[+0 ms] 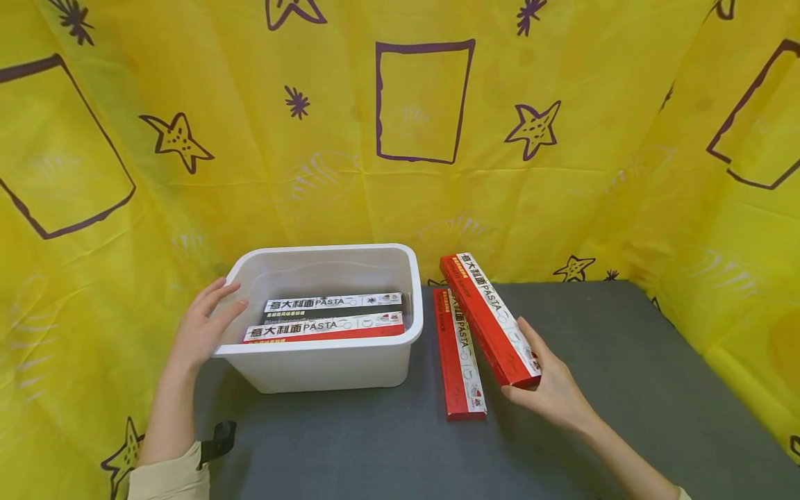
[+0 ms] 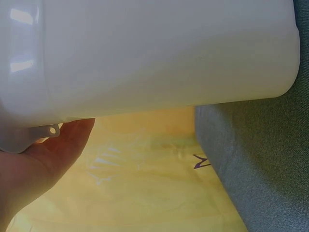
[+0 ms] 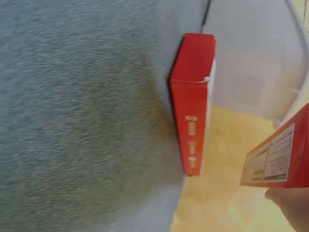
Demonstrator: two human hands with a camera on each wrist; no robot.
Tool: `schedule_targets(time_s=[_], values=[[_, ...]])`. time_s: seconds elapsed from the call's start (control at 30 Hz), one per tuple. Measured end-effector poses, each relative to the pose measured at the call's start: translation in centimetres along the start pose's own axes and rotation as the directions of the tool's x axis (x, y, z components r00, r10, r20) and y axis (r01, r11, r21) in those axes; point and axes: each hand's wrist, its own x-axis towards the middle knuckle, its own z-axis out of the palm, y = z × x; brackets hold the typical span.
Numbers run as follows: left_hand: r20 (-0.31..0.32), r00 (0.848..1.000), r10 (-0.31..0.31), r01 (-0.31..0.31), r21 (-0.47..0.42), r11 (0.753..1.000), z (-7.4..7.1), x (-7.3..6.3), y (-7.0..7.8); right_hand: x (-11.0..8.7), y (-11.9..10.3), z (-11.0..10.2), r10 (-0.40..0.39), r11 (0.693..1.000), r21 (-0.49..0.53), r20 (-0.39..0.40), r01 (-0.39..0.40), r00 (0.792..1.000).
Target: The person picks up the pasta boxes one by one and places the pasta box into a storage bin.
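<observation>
My left hand (image 1: 201,325) grips the left rim of a white plastic bin (image 1: 325,369); in the left wrist view its fingers wrap the rim by a small tab with a hole. Inside the bin lie a black-and-white pasta box (image 1: 334,303) and, in front of it, a red-and-white pasta box (image 1: 325,326). My right hand (image 1: 556,389) holds another red pasta box (image 1: 484,312) by its near end, tilted and raised off the table. Below and left of it, a further red pasta box (image 1: 451,368) lies flat, partly covered in the head view.
The dark grey table (image 1: 350,444) is bordered by a yellow patterned curtain (image 1: 337,139) at the back and both sides. A black strap (image 1: 219,442) is on the left wrist. The flat box lies just right of the bin.
</observation>
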Motion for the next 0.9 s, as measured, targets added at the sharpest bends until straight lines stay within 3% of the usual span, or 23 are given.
schedule_targets(time_s=[0.6, 0.9], values=[[-0.008, 1.0, 0.011, -0.011, 0.0, 1.0, 0.0, 0.0, 0.0, 1.8, -3.5, -0.4, -0.125, 0.988, 0.09, -0.001, 0.124, 0.992], [-0.008, 1.0, 0.01, -0.01, 0.006, 1.0, 0.0, 0.0, 0.0, 3.0, -5.2, 0.1, -0.22, 0.96, 0.181, 0.005, 0.216, 0.975]])
